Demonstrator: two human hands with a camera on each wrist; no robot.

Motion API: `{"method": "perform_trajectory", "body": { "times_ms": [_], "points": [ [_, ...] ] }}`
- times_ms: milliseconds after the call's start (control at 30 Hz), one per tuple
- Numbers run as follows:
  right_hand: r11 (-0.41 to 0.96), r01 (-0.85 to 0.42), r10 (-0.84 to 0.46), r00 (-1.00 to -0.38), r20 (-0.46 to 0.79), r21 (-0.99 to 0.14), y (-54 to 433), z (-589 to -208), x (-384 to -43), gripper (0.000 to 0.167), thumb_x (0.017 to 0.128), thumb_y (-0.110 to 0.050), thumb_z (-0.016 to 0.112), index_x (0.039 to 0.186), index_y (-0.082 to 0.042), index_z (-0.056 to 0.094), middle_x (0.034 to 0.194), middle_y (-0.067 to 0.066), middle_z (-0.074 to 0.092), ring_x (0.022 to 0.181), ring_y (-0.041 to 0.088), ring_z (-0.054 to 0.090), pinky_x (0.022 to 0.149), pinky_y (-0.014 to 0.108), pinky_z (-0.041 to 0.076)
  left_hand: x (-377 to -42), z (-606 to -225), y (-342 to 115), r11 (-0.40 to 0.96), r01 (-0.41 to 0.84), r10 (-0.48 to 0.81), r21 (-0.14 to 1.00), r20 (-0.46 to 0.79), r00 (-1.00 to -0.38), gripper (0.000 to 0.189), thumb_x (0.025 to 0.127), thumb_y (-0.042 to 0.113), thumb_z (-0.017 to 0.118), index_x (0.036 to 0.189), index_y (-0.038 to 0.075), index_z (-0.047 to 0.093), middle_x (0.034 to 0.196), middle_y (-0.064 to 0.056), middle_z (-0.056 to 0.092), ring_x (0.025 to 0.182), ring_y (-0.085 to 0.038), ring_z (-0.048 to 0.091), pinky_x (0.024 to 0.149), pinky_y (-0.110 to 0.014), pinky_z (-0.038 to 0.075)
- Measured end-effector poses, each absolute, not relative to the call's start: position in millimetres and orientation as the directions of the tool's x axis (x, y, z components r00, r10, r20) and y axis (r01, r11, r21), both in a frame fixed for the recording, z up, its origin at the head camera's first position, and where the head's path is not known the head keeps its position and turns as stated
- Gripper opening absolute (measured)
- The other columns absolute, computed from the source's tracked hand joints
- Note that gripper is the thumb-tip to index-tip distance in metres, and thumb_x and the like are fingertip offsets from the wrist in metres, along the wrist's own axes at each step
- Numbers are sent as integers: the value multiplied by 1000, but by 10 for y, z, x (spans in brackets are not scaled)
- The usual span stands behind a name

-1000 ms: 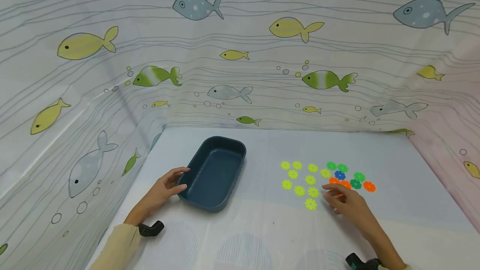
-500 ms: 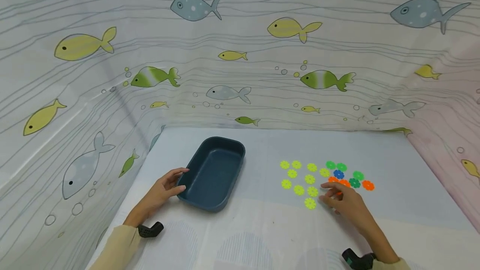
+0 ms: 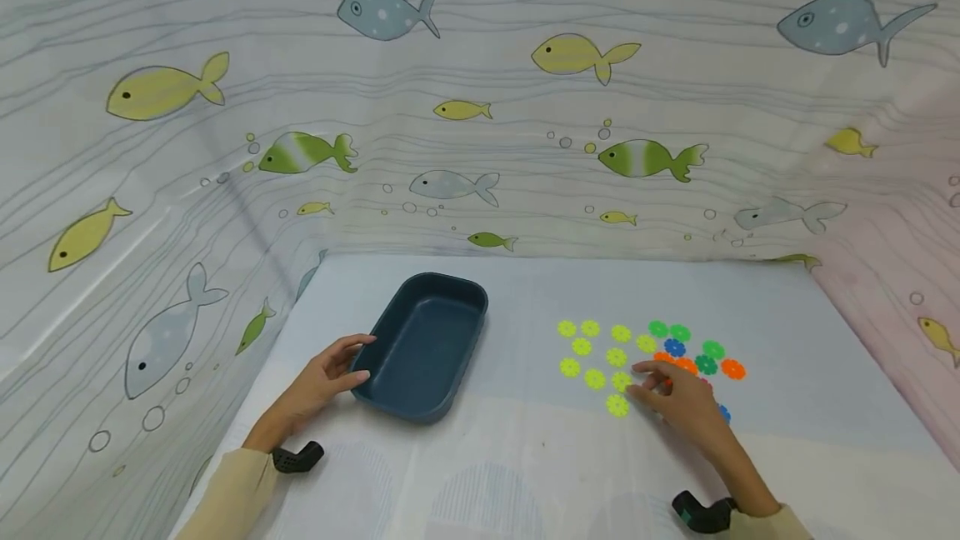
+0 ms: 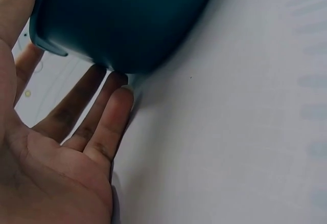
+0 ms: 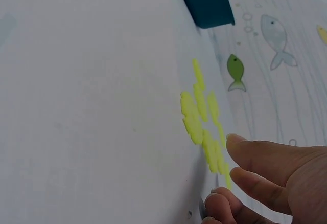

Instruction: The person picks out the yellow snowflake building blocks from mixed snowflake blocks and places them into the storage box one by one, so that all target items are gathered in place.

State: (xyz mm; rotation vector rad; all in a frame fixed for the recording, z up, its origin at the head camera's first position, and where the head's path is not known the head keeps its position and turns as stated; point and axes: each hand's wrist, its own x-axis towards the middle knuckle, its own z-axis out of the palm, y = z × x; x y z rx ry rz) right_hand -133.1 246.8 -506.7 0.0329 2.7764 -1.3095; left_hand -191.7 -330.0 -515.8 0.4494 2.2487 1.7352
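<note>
A dark blue rectangular tub (image 3: 431, 340) stands on the left of the table. My left hand (image 3: 330, 373) holds its near left wall, the thumb at the rim and the other fingers against the outside, as the left wrist view of the tub (image 4: 122, 24) shows. To the right lie loose flat notched discs: a yellow group (image 3: 594, 379), green ones (image 3: 680, 332), a blue one (image 3: 675, 347) and an orange one (image 3: 733, 369). Over the near side of these hovers my right hand (image 3: 686, 402), fingers loosely bent, nothing seen between them. It hides some orange and blue discs.
A white cloth (image 3: 517, 457) covers the table. Fish-printed curtains (image 3: 465, 140) rise behind it and along both sides. Each wrist wears a black device, such as the right one (image 3: 703, 513).
My right hand has shifted slightly left and nearer, toward the yellow discs, uncovering a blue disc beside it. The left hand and the tub stay put; the whole view drifts slightly.
</note>
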Motion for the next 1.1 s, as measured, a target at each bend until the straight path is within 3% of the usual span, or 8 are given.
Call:
{"method": "perform_trajectory", "body": {
  "times_ms": [233, 400, 567, 1100],
  "points": [
    [676, 31, -30, -997, -69, -737, 2448, -5115, -1418, 41, 91, -31, 81, 124, -9, 72, 94, 3, 65, 77, 19, 55, 55, 28, 48, -1891, -5192, -3325, 253, 63, 393, 965, -43, -919, 59, 101, 12, 67, 155, 16, 42, 164, -13, 29, 136, 2, 42, 102, -19, 44],
    [703, 47, -33, -994, -100, -710, 2430, -5122, -1453, 40, 88, -34, 83, 120, -11, 74, 92, 1, 63, 82, 20, 54, 62, 29, 44, -1906, -5168, -3318, 260, 66, 390, 963, -42, -920, 59, 102, 12, 67, 155, 17, 43, 163, -13, 30, 136, 2, 43, 102, -17, 42],
    [720, 18, -58, -995, -86, -693, 2423, -5097, -1472, 36, 86, -29, 86, 115, -10, 75, 87, 1, 59, 79, 19, 53, 63, 31, 42, -1924, -5158, -3297, 248, 70, 401, 966, -37, -916, 59, 102, 11, 66, 155, 16, 42, 162, -15, 31, 136, 1, 44, 102, -19, 43],
    [705, 38, -34, -996, -87, -708, 2420, -5061, -1455, 30, 87, -27, 85, 101, -8, 66, 89, 1, 63, 82, 19, 55, 66, 32, 45, -1929, -5175, -3291, 239, 64, 396, 969, -37, -918, 58, 101, 10, 66, 155, 14, 43, 162, -15, 32, 136, 0, 45, 102, -19, 43]
  ]
}}
